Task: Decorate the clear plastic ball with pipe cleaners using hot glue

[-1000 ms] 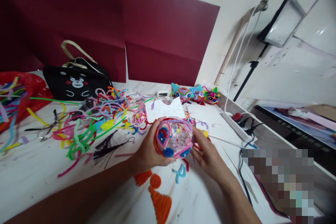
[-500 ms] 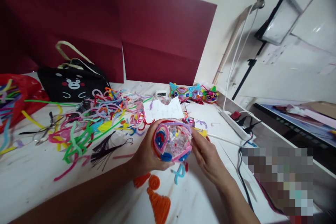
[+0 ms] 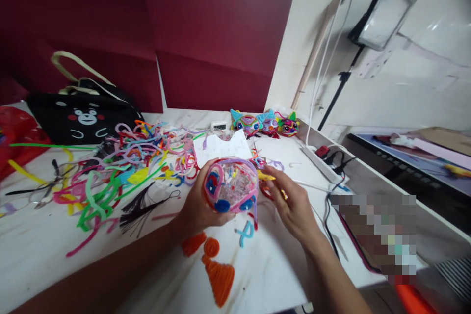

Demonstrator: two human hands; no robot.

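Observation:
Upright in my left hand (image 3: 196, 203) is a clear, rounded plastic shell (image 3: 235, 185), trimmed with pink, purple, red and blue fuzzy pipe cleaners. My left fingers wrap round its left side. To its right, my right hand (image 3: 292, 206) is closed on a yellow tool (image 3: 265, 175), mostly hidden by the fingers. Red loops show just below the tool. On the table under the shell lie a light-blue pipe-cleaner loop (image 3: 246, 232), an orange coil (image 3: 211, 247) and orange wound triangles (image 3: 221, 277). A black tassel (image 3: 142, 211) rests at the left.
A heap of coloured pipe cleaners (image 3: 110, 181) spreads left, before a black bag (image 3: 84, 117). White paper (image 3: 224, 149) lies behind the shell. Finished animal heads (image 3: 248, 125) stand at the back. A power strip (image 3: 324, 164) with cables runs along the right; a lamp (image 3: 386, 10) stands beyond.
My right hand has let go of the shell's right side and moved right, closing on the yellow tool. The left hand keeps its hold. The view has shifted slightly.

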